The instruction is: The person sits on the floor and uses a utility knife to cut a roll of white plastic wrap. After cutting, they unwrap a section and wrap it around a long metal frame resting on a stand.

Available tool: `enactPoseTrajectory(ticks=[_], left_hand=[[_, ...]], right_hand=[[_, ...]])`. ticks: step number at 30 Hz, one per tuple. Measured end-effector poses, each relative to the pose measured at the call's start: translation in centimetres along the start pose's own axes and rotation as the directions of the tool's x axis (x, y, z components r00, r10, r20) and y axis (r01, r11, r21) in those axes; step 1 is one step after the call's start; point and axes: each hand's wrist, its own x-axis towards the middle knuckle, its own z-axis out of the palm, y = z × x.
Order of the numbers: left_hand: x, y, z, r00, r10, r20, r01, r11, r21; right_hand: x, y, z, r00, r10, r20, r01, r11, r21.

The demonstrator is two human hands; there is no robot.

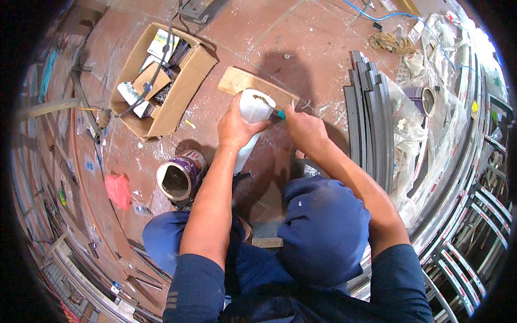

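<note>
My left hand [235, 128] is wrapped round the upper part of a long white tube-like piece [254, 114], which stands tilted between my knees. Its top end faces me and shows a dark, brownish opening. In my closed right hand [306, 132] is a small tool with a green handle [280, 114]. The tool reaches the rim of that opening; its exact kind cannot be made out. A light wooden board [245, 81] lies flat on the floor just beyond the tube.
An open cardboard box [186, 81] of mixed items stands at the far left. Nearer is an open can [175, 180] beside a red plastic bag [118, 190]. Dark grey metal profiles [368, 116] lie stacked on the right, next to crumpled clear plastic sheeting [412, 145] and another can [425, 101].
</note>
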Motion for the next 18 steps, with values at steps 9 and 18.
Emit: enactPoseTrajectory(ticks=[9,18], left_hand=[[-0.2,0.1,-0.7,0.998,0.056,-0.032,-0.056,0.998,-0.015],[0.2,-1.4,-0.9,0.995,0.099,0.0,-0.099,0.994,-0.035]], right_hand=[[-1.5,-0.1,-0.2,1.0,-0.004,-0.004,0.004,0.999,-0.054],[-0.4,-1.2,0.2,0.999,0.032,0.011,-0.032,0.999,-0.034]])
